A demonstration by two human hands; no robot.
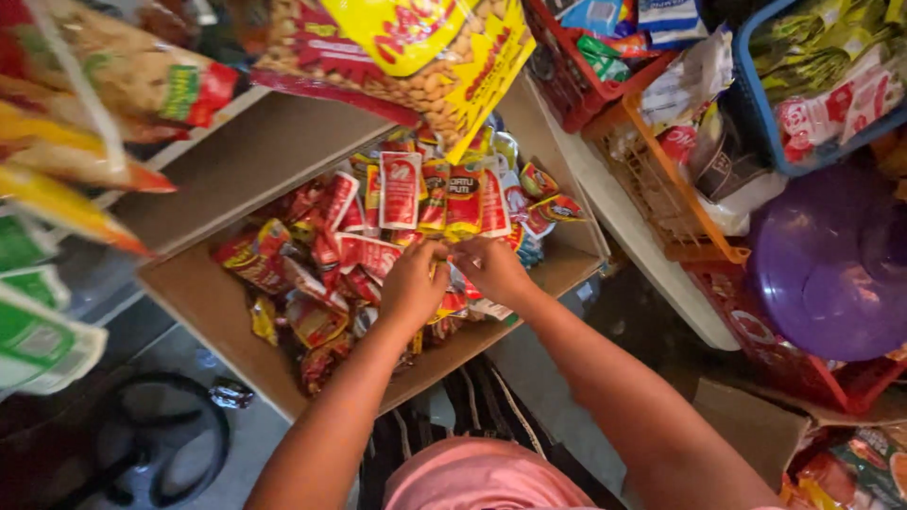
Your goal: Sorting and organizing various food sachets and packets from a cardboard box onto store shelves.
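Where the hanging packets (57, 142) crowd the left edge, yellow, green and clear bags of snacks dangle over a grey floor, and a black looped cord (161, 444) lies below them. Next comes an open cardboard box (198, 302), tilted across the middle of the view and filled with small red and yellow sachets (321, 255). Above it hangs a large clear bag of peanuts (406, 66) with a red and yellow label. Both hands meet over the near part of the box. The left hand (413, 283) is curled, its fingers pinched narrow on a strip of red sachets (444, 194) that stands up out of the pile. The right hand (491, 269) touches the left, fingers bent onto the same strip just beside it. Further right, a white shelf edge (633, 236) runs diagonally, carrying an orange basket (652, 189), a red basket (567, 85) and a blue basket (803, 94), all stuffed with packets. A purple plastic lid (831, 264) sits at the far right above a red crate (803, 368).
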